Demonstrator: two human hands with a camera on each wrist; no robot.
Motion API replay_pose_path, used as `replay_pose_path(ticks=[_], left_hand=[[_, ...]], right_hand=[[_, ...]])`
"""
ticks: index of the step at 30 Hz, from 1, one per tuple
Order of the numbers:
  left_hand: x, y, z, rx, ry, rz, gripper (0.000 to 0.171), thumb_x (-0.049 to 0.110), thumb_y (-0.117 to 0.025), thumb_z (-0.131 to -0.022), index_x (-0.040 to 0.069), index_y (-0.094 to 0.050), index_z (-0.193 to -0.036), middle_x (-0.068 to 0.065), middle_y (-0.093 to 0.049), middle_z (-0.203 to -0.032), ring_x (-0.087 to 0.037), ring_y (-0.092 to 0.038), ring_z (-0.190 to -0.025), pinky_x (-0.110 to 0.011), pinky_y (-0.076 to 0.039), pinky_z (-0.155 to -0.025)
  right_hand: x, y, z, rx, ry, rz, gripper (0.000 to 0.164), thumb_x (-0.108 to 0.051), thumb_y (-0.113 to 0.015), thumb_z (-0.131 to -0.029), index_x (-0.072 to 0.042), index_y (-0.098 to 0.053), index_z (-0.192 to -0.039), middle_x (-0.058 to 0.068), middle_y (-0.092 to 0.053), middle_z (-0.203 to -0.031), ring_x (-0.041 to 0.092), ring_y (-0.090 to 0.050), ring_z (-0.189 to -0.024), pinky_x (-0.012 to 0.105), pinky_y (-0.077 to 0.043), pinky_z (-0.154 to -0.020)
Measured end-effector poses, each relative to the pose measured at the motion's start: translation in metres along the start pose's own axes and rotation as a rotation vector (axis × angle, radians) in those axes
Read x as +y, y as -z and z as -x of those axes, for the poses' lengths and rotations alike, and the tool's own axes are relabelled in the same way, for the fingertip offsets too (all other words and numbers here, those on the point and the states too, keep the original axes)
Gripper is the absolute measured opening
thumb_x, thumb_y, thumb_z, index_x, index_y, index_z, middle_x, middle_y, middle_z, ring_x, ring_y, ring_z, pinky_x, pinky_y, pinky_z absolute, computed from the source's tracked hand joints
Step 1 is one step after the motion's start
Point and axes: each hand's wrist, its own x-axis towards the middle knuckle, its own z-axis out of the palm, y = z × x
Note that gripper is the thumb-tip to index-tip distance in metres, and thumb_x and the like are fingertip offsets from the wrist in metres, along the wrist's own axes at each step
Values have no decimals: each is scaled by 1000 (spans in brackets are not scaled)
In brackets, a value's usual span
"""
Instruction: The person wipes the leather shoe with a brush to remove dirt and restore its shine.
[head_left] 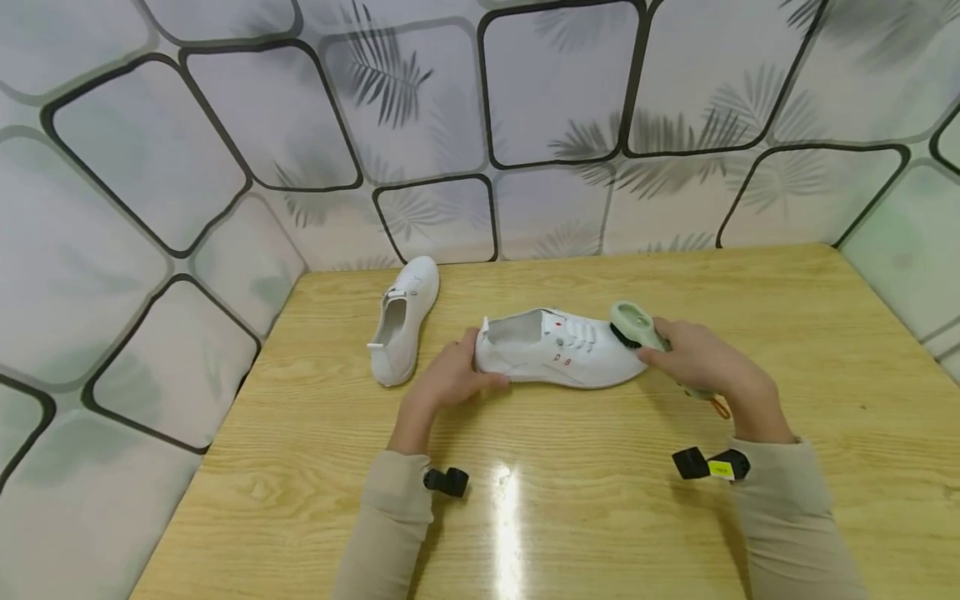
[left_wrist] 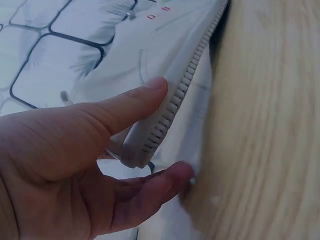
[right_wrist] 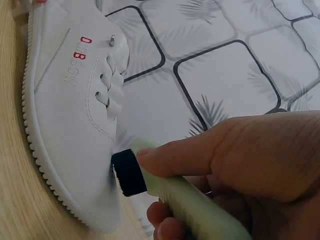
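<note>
A white lace-up shoe lies on the table with its toe to the right and red letters on its side. My left hand grips its heel; the left wrist view has the thumb on the side of the heel above the ridged sole. In my right hand is a pale green brush, held by its handle. Its dark bristles touch the upper near the toe. The second white shoe stands farther left, toe toward the wall, apart from both hands.
The wooden table reaches back to a patterned wall with dark outlines and leaf prints. A similar covering rises along the left side. An orange cord loop hangs from the brush handle.
</note>
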Motion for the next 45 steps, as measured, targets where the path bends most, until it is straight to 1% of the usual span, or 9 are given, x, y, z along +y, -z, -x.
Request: replay_pose_path(ticks=[3, 6, 10, 13, 20, 24, 33, 39, 45], left_hand=[[5, 0, 1, -59, 15, 231, 78, 32, -81, -84, 4, -33, -138, -18, -66, -94, -25, -66, -75, -38, -58, -66], [3, -1, 0, -135, 58, 504, 75, 26, -77, -88, 7, -26, -139, -20, -63, -106, -28, -71, -79, -38, -59, -59], [-8, 3, -2, -255, 70, 762, 63, 35, -58, -101, 9, -23, -146, -22, -47, -135, -33, -70, -99, -35, -59, -61], [-13, 4, -3, -322, 98, 905, 60, 50, -35, -106, 8, -30, -148, -25, -48, -136, -32, -69, -100, -30, -58, -58], [-4, -2, -8, -263, 207, 986, 62, 52, -18, -107, 4, -47, -133, -16, -67, -94, -22, -71, -74, -27, -55, -50], [-1, -2, -8, -287, 206, 1160, 55, 50, -14, -108, 7, -41, -129, -14, -66, -79, -15, -69, -64, -22, -53, -48], [-3, -1, -9, -463, 164, 1470, 58, 52, -14, -106, 8, -32, -141, -27, -67, -96, -29, -74, -81, -27, -59, -62], [-2, -5, -12, -374, 223, 1482, 56, 52, -17, -106, 7, -38, -132, -26, -66, -94, -31, -73, -78, -33, -60, -65], [-4, -12, -15, -271, 251, 1413, 52, 50, -22, -107, 9, -40, -132, -22, -67, -95, -32, -72, -76, -39, -60, -68]], right_hand=[[-3, 1, 1, 0, -1, 1, 69, -23, -52, -103, 19, -20, -148, 29, -58, -110, 21, -51, -66, 34, -44, -58], [-4, 1, 2, 0, 4, 1, 69, -23, -52, -103, 18, -21, -148, 24, -59, -102, 21, -50, -64, 34, -43, -57], [-5, 1, 2, -11, 2, -12, 69, -23, -52, -103, 18, -19, -149, 18, -58, -92, 20, -49, -61, 34, -43, -55], [-5, 0, 2, -19, -14, -19, 69, -22, -51, -103, 17, -18, -149, 15, -56, -87, 20, -49, -60, 34, -43, -55], [-3, 0, 2, -15, -3, -7, 70, -23, -51, -103, 19, -18, -148, 19, -57, -95, 21, -49, -66, 33, -42, -60], [-2, 1, 3, -14, -8, 5, 72, -24, -52, -103, 19, -16, -148, 20, -57, -97, 21, -48, -67, 34, -41, -61], [-1, 1, 0, -20, -7, 15, 72, -25, -51, -104, 19, -15, -148, 22, -58, -100, 21, -49, -67, 34, -42, -62], [-2, 1, 1, 9, -9, -40, 68, -24, -52, -103, 13, -20, -151, 16, -57, -88, 20, -50, -61, 34, -43, -55], [-2, 5, 5, 103, -57, -104, 69, -25, -51, -103, 4, -17, -156, 30, -57, -115, 20, -52, -56, 34, -47, -51]])
